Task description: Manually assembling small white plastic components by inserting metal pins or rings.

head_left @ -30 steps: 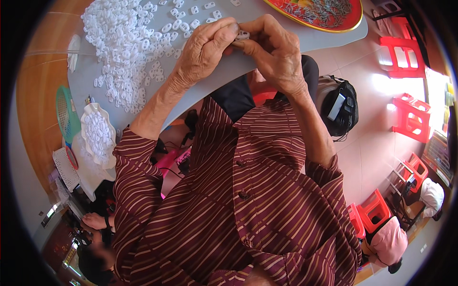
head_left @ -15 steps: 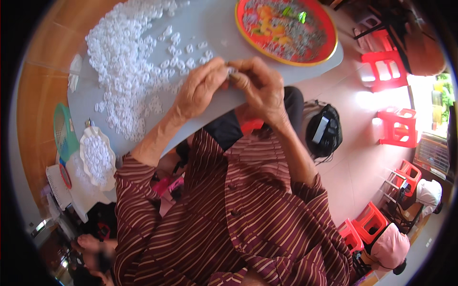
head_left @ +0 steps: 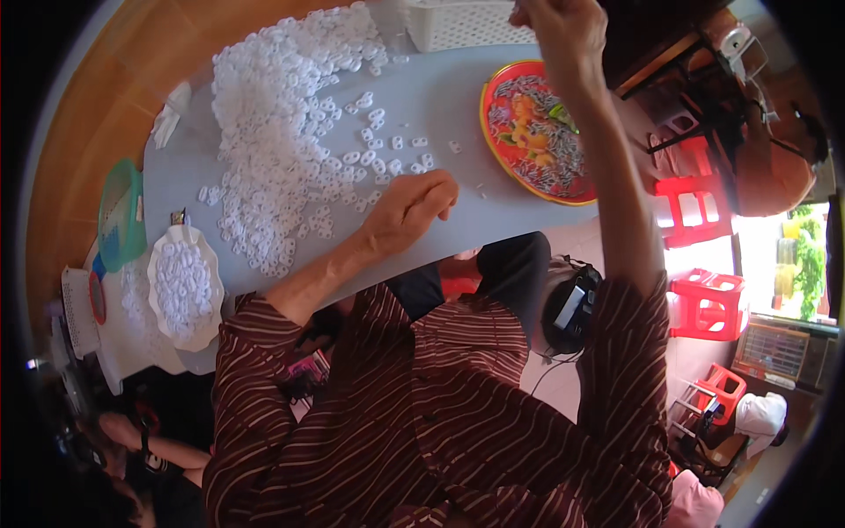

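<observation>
Left hand [head_left: 407, 209] folded near table edge [head_left: 503, 225], apart from tray [head_left: 488, 128]; right hand [head_left: 569, 37] near basket [head_left: 466, 28], grip unclear.

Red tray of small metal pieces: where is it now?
In the head view, the red tray lies on the grey table, toward the right, below the white perforated basket, partly hidden by the right forearm.

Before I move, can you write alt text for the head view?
The right hand is stretched out past a red tray of small grey pieces, near a white basket; the left hand, curled, is beside loose white pieces on the grey table. Whether either hand holds anything cannot be seen. Similar pieces fill a white dish at left.
</observation>
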Motion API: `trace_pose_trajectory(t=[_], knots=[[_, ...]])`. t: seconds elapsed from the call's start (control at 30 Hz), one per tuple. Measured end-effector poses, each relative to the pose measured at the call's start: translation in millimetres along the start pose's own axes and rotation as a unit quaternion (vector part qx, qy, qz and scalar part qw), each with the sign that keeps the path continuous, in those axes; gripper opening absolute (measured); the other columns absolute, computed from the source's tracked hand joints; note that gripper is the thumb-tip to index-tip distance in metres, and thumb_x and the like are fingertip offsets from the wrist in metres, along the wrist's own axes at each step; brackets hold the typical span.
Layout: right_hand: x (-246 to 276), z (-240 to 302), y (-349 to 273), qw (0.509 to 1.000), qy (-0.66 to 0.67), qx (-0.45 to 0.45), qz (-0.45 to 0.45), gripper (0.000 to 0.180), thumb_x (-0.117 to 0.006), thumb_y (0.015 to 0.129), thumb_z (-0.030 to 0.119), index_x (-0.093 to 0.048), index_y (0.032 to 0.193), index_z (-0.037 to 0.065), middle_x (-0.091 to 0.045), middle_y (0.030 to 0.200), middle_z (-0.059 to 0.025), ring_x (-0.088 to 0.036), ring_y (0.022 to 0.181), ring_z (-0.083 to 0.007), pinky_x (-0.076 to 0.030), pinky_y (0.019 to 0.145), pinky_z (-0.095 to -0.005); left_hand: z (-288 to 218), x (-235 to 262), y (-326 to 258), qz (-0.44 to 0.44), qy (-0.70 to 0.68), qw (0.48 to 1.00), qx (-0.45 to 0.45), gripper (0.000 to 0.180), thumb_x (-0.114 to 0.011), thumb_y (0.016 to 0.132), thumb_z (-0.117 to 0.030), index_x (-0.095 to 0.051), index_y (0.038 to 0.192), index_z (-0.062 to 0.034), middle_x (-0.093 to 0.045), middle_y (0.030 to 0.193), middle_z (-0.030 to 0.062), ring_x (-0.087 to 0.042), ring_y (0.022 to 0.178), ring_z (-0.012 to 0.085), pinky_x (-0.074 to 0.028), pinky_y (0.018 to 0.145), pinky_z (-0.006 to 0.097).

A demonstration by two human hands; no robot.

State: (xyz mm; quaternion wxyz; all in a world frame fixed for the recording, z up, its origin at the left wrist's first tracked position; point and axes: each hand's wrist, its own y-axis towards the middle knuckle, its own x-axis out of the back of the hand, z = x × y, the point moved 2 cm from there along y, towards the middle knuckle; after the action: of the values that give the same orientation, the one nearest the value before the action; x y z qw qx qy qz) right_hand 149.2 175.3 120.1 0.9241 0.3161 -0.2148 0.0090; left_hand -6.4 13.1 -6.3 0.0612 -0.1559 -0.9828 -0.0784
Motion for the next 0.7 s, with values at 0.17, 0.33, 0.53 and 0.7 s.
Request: trace_pose_trajectory(t=[0.17, 0.33, 0.53, 0.7], knots=[[-32, -36, 33, 0.996, -0.008, -0.068, 0.058, 0.018, -0.058, 0.085, 0.013, -0.065, 0.093, -0.002, -0.062, 0.07, -0.0052, -0.053, 0.057, -0.0093, -0.043, 0.05, -0.0249, 4, 9, 11, -0.022, -0.008, 0.999, -0.027, 0.027, -0.043, 0.093, -0.02, -0.047, 0.075, -0.0018, -0.047, 0.064, 0.0019, -0.046, 0.061, 0.0093, -0.04, 0.057, 0.026], [-92, -17, -37, 0.965, 0.033, 0.112, 0.236, 0.016, -0.062, 0.079, 0.011, -0.067, 0.093, 0.003, -0.067, 0.073, -0.0089, -0.065, 0.063, -0.0181, -0.051, 0.062, -0.0295, -6, 12, 6, 0.001, 0.073, 0.997, -0.037, 0.022, -0.049, 0.091, -0.017, -0.054, 0.079, 0.0008, -0.054, 0.068, 0.0126, -0.054, 0.065, 0.0249, -0.044, 0.063, 0.034], [-131, -27, -61, 0.936, -0.041, 0.173, 0.303, 0.015, -0.063, 0.079, 0.01, -0.067, 0.092, 0.004, -0.065, 0.078, -0.0127, -0.063, 0.065, -0.0214, -0.05, 0.063, -0.0317, 1, 4, 4, 0.024, 0.114, 0.986, -0.117, 0.017, -0.053, 0.088, -0.015, -0.06, 0.087, 0.0003, -0.059, 0.077, 0.0186, -0.058, 0.076, 0.0358, -0.045, 0.068, 0.042], [-141, -25, -65, 0.907, -0.095, 0.184, 0.368, 0.016, -0.063, 0.076, 0.008, -0.066, 0.09, 0.003, -0.064, 0.074, -0.0131, -0.062, 0.064, -0.0262, -0.05, 0.065, -0.0361, 0, 4, 3, 0.028, 0.12, 0.987, -0.108, 0.016, -0.053, 0.088, -0.014, -0.059, 0.087, 0.0017, -0.057, 0.078, 0.0161, -0.057, 0.076, 0.0324, -0.045, 0.068, 0.039]])
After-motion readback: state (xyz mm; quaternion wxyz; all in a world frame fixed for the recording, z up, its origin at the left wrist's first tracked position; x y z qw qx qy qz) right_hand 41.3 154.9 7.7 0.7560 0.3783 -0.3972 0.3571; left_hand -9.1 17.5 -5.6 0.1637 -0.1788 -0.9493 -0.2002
